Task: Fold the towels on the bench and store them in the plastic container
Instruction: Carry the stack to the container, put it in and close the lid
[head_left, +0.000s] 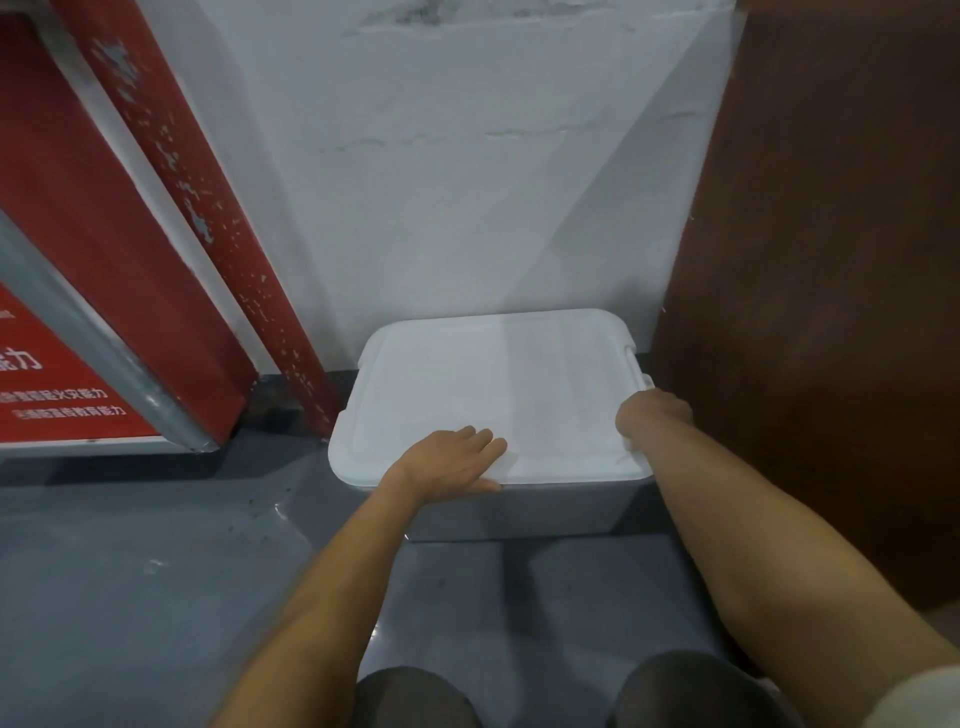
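Container (519, 512) of grey plastic sits on the floor against the white wall, its white lid (493, 384) seated on top; no towels or bench in view. Left hand (452, 462) lies flat, fingers straight, on the lid's near edge; right hand (655, 413) curls over the lid's right rim by the latch. Lid judged light, smooth, slightly flexible: best lifted at the rim.

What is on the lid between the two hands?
Head view: only bare white lid lies between the left hand and the right hand.
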